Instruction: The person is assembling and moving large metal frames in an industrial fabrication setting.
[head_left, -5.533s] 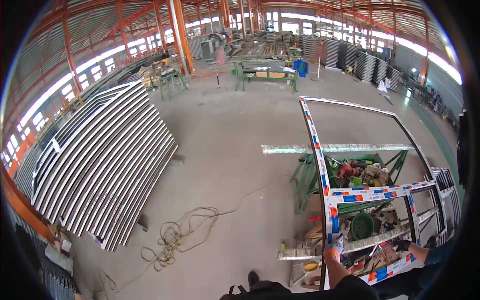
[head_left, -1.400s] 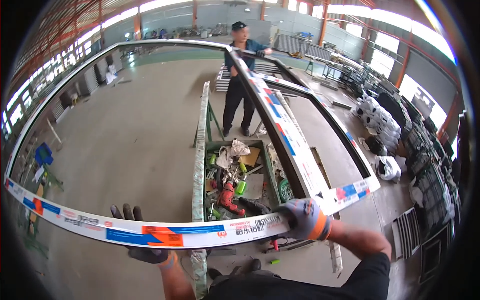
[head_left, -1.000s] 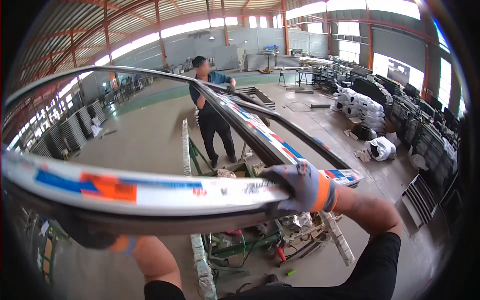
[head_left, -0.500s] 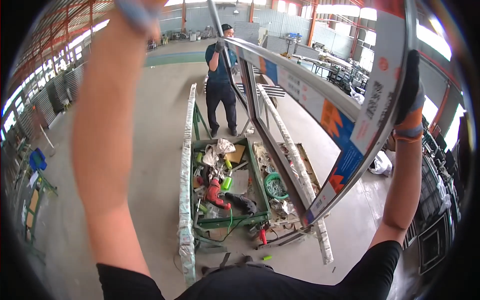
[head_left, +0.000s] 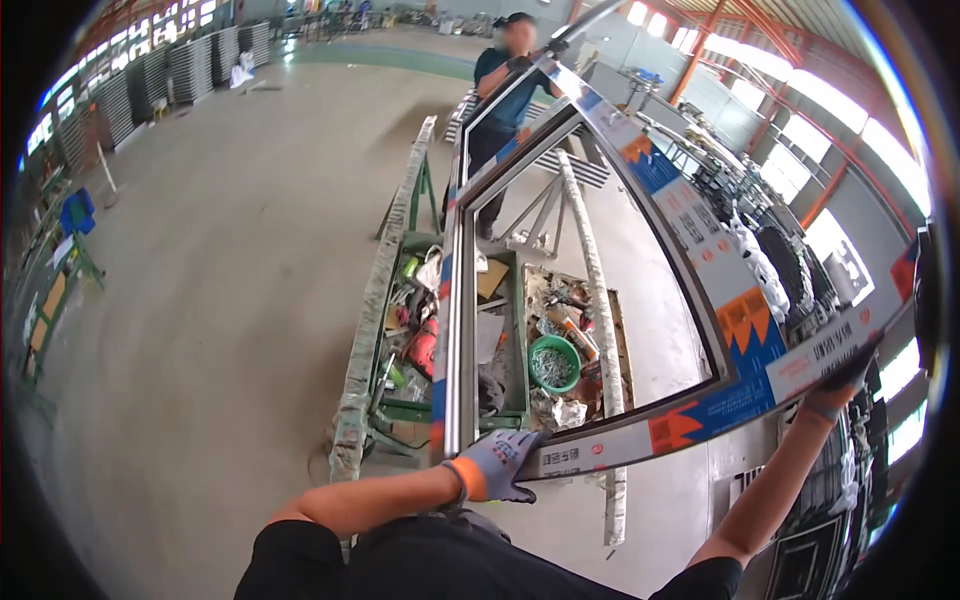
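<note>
The person's left hand [head_left: 495, 467], in a grey glove with an orange cuff, is wrapped around the lower left corner of a window frame [head_left: 748, 350] — a firm hold, thumb on the near side. The right hand [head_left: 847, 385], the dark side of its glove showing, is against the underside of the same bottom member near its right end; how far those fingers close, I cannot tell. The frame is held aslant over the workbench, its faces covered in white, blue and orange protective film; whether any part touches the bench, I cannot tell either.

Below, partly seen through the opening, two wrapped support rails [head_left: 362, 390] run away from the person, one on each side. Between them is a green metal tray [head_left: 517, 300] with a red power drill [head_left: 424, 350] among loose bits. Right beside it, a second tray [head_left: 622, 340] carries a green bowl [head_left: 571, 382] of small metal fasteners and an orange-and-white tube [head_left: 582, 338].

At the far end stands a co-worker [head_left: 528, 112] in a cap and dark clothes, both gloved hands at the frame's far end. Farther off to the left are a green bench [head_left: 45, 305] with a blue object [head_left: 77, 213] and, along the side — upright — stacked panels [head_left: 193, 70].
</note>
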